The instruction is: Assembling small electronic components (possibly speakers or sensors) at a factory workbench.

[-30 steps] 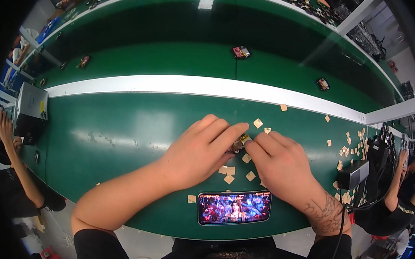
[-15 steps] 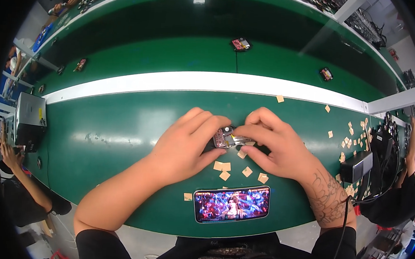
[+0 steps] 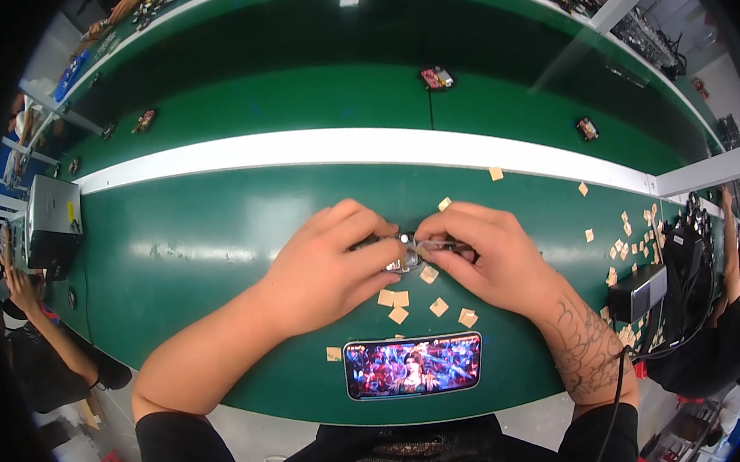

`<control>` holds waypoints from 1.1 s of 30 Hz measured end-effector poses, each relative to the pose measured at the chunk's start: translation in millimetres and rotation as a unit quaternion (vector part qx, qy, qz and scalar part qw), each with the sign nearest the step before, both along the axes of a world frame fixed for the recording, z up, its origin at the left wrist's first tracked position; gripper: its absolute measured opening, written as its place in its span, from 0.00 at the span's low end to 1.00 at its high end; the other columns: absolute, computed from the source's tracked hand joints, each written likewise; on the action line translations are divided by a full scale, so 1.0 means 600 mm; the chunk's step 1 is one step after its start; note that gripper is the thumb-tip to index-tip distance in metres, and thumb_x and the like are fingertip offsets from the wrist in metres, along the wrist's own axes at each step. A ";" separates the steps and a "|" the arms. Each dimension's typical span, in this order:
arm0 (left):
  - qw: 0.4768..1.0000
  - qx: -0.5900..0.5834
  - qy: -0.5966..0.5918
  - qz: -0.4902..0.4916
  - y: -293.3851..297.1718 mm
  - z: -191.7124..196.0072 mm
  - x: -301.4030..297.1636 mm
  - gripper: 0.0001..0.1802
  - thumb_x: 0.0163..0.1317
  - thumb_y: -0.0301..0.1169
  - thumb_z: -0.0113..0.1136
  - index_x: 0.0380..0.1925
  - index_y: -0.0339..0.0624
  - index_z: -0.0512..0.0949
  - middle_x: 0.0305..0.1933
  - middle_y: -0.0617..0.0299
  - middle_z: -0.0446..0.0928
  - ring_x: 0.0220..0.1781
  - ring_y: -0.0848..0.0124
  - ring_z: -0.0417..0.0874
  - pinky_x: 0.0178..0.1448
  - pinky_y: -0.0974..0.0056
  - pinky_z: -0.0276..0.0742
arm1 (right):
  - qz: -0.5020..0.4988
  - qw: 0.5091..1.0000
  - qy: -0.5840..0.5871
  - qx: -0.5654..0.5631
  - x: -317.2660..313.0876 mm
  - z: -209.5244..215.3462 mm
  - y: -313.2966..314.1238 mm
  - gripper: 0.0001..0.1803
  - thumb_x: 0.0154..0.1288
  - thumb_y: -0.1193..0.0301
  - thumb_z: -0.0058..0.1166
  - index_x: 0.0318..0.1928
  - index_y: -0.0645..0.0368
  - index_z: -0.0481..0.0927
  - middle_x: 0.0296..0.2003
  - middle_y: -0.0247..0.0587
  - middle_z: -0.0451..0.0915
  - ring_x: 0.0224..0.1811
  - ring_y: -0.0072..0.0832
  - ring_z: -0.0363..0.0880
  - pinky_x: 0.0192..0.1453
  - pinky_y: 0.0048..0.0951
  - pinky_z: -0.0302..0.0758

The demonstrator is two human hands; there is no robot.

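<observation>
Over the middle of the green table, my left hand (image 3: 330,250) is closed on a small electronic device (image 3: 404,240) with a dark casing. Its fingers cover most of the device. Close against it on the right, my right hand (image 3: 493,252) pinches a slim silvery piece (image 3: 442,245), whose kind I cannot make out. The two hands' fingertips almost meet at the device. Small beige square pads (image 3: 394,298) lie just below the hands, and another beige pad (image 3: 445,204) shows at the right hand's upper edge.
A phone (image 3: 412,365) showing a colourful picture lies near the table's front edge. At right are a black box (image 3: 637,295), cables and scattered pads; at left, a grey metal box (image 3: 53,217). Beyond a white rail (image 3: 350,146), a green surface carries several small devices (image 3: 437,78). Other people sit at both sides.
My left fingers now cover more of the device, hiding its reddish board. The right hand's fingers have closed in tighter, and a beige pad has come into sight above them.
</observation>
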State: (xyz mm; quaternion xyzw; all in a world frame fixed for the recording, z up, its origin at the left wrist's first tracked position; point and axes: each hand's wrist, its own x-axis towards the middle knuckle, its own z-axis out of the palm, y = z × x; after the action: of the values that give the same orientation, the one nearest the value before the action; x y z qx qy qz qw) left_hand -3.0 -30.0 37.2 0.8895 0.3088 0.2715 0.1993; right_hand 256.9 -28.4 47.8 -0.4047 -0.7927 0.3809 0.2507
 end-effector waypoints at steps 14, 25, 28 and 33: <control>0.998 0.053 0.034 -0.002 -0.003 0.000 0.002 0.16 0.54 0.28 0.80 0.43 0.41 0.86 0.51 0.55 0.83 0.49 0.55 0.83 0.54 0.54 0.83 | -0.008 0.995 -0.049 0.091 -0.010 0.004 -0.015 0.16 0.68 0.78 0.66 0.55 0.60 0.86 0.43 0.44 0.85 0.41 0.48 0.88 0.45 0.44 0.85; 0.999 0.030 -0.007 -0.009 0.001 -0.006 0.001 0.22 0.51 0.26 0.82 0.46 0.39 0.84 0.50 0.55 0.84 0.50 0.53 0.84 0.54 0.53 0.84 | -0.039 0.992 0.020 0.117 -0.022 -0.033 -0.030 0.21 0.63 0.81 0.67 0.57 0.61 0.84 0.44 0.43 0.84 0.39 0.45 0.88 0.41 0.41 0.85; 1.000 0.029 -0.010 0.004 0.001 -0.001 0.002 0.24 0.51 0.26 0.82 0.48 0.38 0.83 0.50 0.55 0.84 0.50 0.53 0.85 0.54 0.53 0.84 | -0.047 0.993 0.023 0.105 -0.025 -0.027 -0.030 0.21 0.63 0.83 0.66 0.57 0.61 0.85 0.43 0.44 0.85 0.39 0.45 0.89 0.41 0.39 0.85; 1.000 0.001 -0.011 0.006 -0.003 -0.001 0.004 0.25 0.53 0.27 0.82 0.49 0.38 0.82 0.49 0.55 0.85 0.50 0.53 0.85 0.55 0.53 0.83 | -0.056 0.996 0.040 0.050 -0.023 -0.024 -0.030 0.17 0.65 0.82 0.68 0.54 0.63 0.87 0.42 0.46 0.86 0.37 0.43 0.89 0.41 0.36 0.85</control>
State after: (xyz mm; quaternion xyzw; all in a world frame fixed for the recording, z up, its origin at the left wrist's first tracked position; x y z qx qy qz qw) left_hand -0.4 -31.5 36.8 0.8847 0.3123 0.2824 0.2001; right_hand 243.1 -46.5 33.4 -0.4200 -0.7760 0.3424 0.3229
